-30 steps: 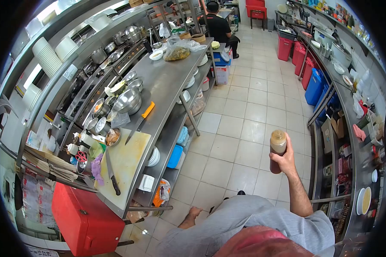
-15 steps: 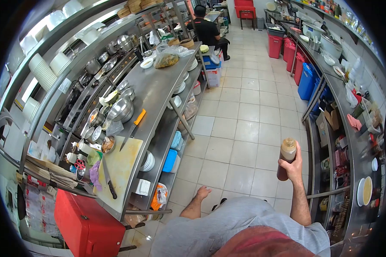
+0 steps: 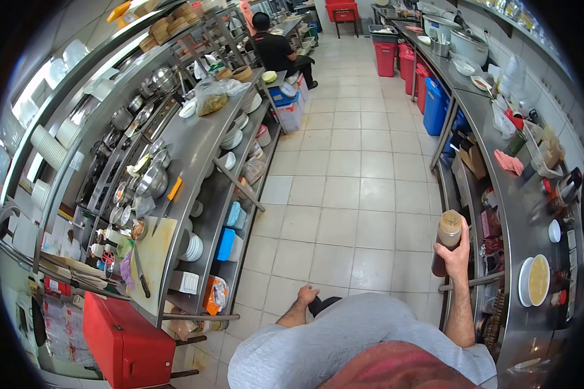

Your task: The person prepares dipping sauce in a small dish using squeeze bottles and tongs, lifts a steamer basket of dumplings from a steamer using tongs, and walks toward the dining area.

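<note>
Squeeze bottle (image 3: 449,233), brown contents, held in the right hand (image 3: 459,253), just on the aisle side of the wall counter (image 3: 514,259); looks clear of it, though the view from above makes the gap hard to judge. Body see-through, darker low down, paler toward the neck; reads as part filled. Whether the mouth is capped: too small to tell.

Handling, by judgement: light to moderate, most of the weight low with the contents. Plastic by the look, so the wall likely gives under a hard squeeze; little danger of shattering. Smooth sides, probably slippery if wet. Best hold: round the mid-body, firm without crushing, thumb opposed to fingers, neck left free.

Bottle against the fingers: right thumb lies across the body, fingers wrap the side toward the wall counter, grasping below the neck. Neck stands clear above the grip; base shows below the thumb. Roughly upright, some lean, uncertain through the curved lens.

Left hand (image 3: 307,295) well apart from the wall counter, low by the grey shirt (image 3: 370,324), over the aisle floor (image 3: 340,194); no object seen in it, fingers partly hidden, so cannot tell whether released or clenched
</note>
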`<state>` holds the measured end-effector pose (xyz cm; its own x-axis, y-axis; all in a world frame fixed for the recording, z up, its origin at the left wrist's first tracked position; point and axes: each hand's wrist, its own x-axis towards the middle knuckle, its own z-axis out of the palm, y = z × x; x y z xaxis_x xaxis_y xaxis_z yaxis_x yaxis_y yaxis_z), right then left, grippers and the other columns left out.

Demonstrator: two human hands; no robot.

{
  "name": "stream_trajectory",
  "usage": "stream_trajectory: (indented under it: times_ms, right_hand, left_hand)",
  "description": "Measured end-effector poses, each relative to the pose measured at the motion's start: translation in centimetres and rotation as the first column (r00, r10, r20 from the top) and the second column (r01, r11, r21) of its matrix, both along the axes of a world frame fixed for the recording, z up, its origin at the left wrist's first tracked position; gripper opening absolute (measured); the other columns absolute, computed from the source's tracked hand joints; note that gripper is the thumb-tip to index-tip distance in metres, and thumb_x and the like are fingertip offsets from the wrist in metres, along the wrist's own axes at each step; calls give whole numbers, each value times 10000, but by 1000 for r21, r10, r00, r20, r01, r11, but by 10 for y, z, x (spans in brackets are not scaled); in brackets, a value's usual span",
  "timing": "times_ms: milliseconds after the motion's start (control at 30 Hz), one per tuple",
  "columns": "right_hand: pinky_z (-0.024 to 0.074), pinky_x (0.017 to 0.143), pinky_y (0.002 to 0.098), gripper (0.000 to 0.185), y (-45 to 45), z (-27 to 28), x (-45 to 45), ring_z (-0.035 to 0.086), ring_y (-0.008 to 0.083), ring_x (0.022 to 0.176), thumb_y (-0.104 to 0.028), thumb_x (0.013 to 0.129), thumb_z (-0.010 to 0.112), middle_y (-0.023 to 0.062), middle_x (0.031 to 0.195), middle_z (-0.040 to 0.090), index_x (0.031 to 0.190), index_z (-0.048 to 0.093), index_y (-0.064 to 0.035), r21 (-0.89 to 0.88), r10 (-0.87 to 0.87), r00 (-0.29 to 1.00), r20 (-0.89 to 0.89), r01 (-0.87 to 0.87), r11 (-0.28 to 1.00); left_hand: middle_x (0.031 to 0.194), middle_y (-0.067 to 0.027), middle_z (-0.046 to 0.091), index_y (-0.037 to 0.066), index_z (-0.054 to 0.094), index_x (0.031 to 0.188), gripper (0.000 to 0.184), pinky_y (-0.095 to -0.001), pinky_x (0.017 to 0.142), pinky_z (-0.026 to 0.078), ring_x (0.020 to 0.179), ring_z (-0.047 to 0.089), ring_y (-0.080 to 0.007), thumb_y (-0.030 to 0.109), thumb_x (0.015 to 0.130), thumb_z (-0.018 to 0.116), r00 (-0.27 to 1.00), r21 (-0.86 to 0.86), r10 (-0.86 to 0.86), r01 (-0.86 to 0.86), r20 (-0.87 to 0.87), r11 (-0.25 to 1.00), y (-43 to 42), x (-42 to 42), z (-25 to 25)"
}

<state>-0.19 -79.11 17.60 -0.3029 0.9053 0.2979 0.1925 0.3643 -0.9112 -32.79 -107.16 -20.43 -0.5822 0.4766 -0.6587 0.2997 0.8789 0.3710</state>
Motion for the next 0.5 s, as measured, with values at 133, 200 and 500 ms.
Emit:
stream_trajectory:
  times_ms: [133,200,500]
  right_hand:
    - [338,961,334,781,22,1,45,452,221,1103,-28,584,642,127,1194,458,1295,318,-19,-13,-46,999,-26,46,999]
    - [339,961,335,780,32,-1,62,451,222,1104,-31,585,644,128,1195,458,1294,320,-20,-4,-73,997,-10,73,997]
    - [343,949,335,748,68,12,113,456,223,1090,-49,592,639,121,1185,465,1277,342,-19,30,-240,971,-2,240,970]
  left_hand:
    - [1162,-185,532,42,540,1142,614,-361,935,399,1092,499,-308,456,698,631,994,66,-108,107,5,992,46,41,8]
    - [1161,-184,532,42,540,1144,613,-360,934,401,1090,502,-306,455,701,633,989,60,-148,148,-1,987,66,44,13]
    - [1150,-166,547,36,538,1145,611,-357,921,414,1081,515,-287,449,705,635,974,39,-223,225,-44,974,160,26,14]
